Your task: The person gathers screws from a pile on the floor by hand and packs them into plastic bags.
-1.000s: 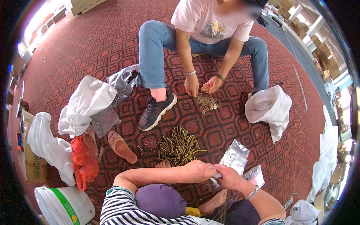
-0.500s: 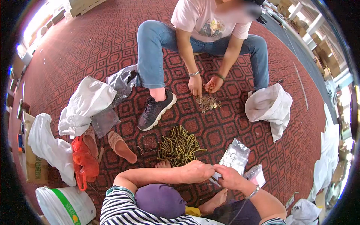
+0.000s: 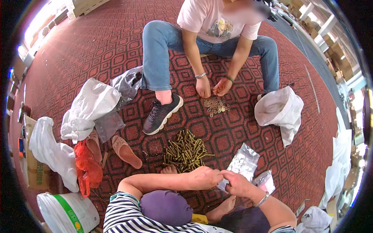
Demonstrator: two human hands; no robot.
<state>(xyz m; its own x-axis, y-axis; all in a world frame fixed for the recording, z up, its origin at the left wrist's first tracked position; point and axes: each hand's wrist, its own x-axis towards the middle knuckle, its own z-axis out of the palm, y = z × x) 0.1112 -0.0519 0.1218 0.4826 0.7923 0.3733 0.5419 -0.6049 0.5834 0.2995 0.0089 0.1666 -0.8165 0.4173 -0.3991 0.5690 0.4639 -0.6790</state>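
While left hand (image 3: 206, 178) and right hand (image 3: 237, 184) meet, grip impossible to tell, carpet (image 3: 303, 155) holds: clear bag (image 3: 244, 160), contents unclear, near right hand; white bucket (image 3: 84, 211), inside hidden; loose bolts (image 3: 186, 153).

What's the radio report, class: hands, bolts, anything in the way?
Left hand and right hand curled, close together, contents unclear. Bolts heaped on carpet. Plastic bag just beyond right hand, beside the heap.

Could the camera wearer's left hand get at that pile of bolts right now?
Probably yes: the pile of bolts lies just beyond the left hand, with nothing seen in between, though that hand is up against the right hand.
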